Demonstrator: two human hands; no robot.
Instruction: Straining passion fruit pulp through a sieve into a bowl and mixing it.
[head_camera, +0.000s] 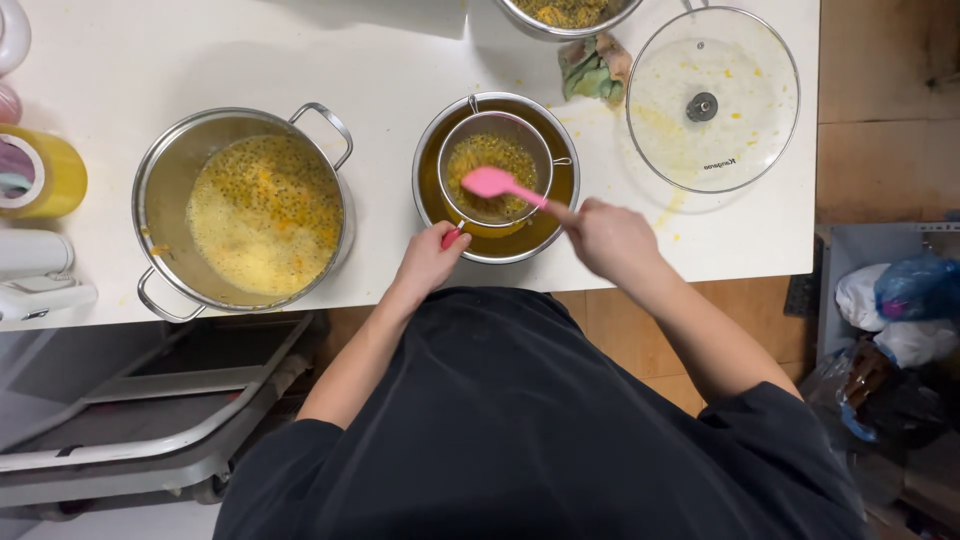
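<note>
Sieve (493, 168) sits in the steel bowl (497, 180), full of wet, slippery pulp; left hand (428, 262) grips its red handle, probably tight, right hand (608, 240) holds the soft pink spatula (500, 184) inside

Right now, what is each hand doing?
Left hand: closed on the red handle of the metal mesh sieve.
Right hand: closed on the pink silicone spatula.
</note>
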